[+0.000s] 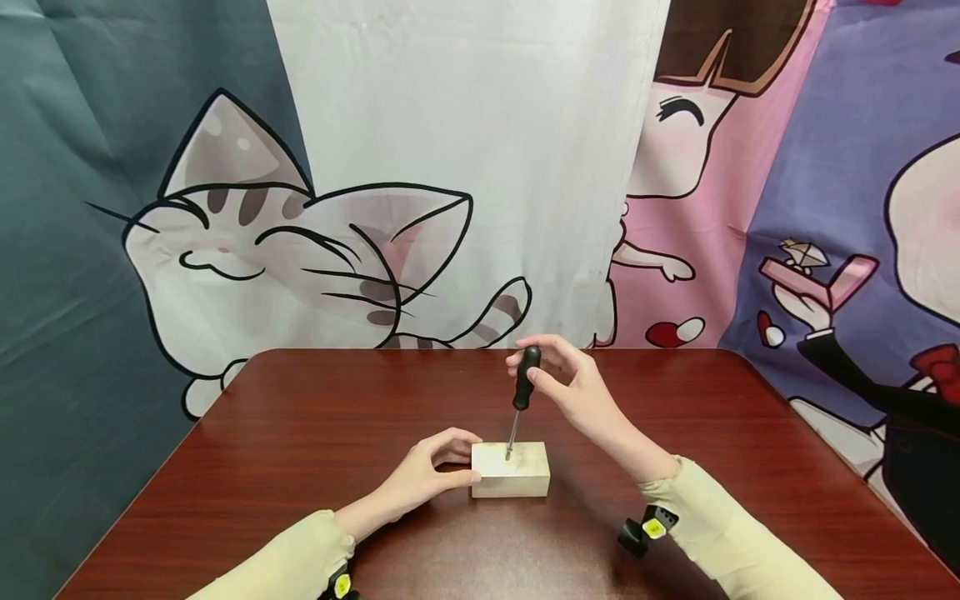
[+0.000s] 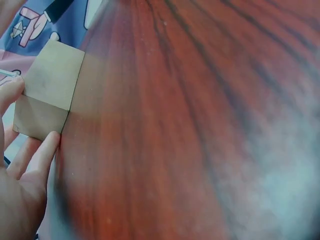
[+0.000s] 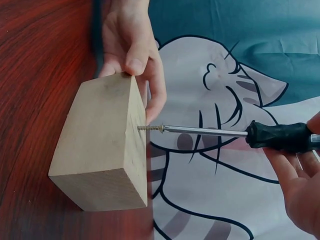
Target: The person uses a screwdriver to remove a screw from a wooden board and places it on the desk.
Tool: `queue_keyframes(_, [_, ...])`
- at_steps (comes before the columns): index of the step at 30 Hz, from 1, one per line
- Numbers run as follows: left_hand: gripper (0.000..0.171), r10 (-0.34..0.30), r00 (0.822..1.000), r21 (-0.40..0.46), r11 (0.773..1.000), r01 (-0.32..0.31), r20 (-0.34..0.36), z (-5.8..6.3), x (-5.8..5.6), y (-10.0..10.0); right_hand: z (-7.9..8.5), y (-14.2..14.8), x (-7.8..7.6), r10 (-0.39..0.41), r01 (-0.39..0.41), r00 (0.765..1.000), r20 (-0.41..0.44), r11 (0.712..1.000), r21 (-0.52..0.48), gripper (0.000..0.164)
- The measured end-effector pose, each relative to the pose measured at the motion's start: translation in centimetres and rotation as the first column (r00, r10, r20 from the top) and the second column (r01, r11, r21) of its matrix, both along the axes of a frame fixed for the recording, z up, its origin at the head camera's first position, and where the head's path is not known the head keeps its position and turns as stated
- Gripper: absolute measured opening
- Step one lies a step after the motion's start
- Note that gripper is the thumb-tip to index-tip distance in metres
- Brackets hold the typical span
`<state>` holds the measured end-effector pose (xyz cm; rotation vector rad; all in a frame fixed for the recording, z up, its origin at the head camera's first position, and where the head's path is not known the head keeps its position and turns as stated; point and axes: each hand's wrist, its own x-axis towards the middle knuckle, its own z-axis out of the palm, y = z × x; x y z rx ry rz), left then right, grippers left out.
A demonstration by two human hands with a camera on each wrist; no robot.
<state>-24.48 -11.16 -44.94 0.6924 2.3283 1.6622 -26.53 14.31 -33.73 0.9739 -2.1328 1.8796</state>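
Observation:
A pale wooden block (image 1: pixel 512 486) lies on the table, and my left hand (image 1: pixel 415 479) holds its left end between thumb and fingers. In the right wrist view a threaded screw (image 3: pixel 150 128) stands partway out of the block's top face. The tip of a screwdriver (image 3: pixel 205 131) with a steel shaft and black handle meets the screw's head. My right hand (image 1: pixel 581 393) grips that handle above the block, the shaft nearly upright with a slight lean. In the left wrist view the fingertips (image 2: pixel 51 137) press the block's end.
The dark red wooden table (image 1: pixel 337 400) spreads around the block. Behind its far edge hangs a printed cloth (image 1: pixel 465 125) with a cartoon cat and figures. Small black wrist devices (image 1: pixel 649 528) sit at both sleeves.

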Motion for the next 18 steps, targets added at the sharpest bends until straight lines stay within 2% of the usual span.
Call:
queue_keyframes(11, [0.043, 0.002, 1.0, -0.005, 1.0, -0.002, 0.023, 0.61, 0.26, 0.1, 0.27, -0.11, 0.14, 0.033, -0.033, 0.999, 0.023, 0.999, -0.01, 0.035])
queue_keyframes(14, [0.044, -0.003, 1.0, -0.004, 1.0, 0.003, 0.027, 0.61, 0.31, 0.11, -0.01, -0.32, 0.2, -0.03, 0.03, 1.0, 0.002, 0.999, 0.009, 0.033])
queue_keyframes(18, [0.042, -0.006, 0.999, -0.002, 1.0, 0.006, 0.033, 0.6, 0.28, 0.16, -0.28, -0.56, 0.36, -0.169, 0.171, 0.985, -0.036, 0.983, 0.061, 0.03])
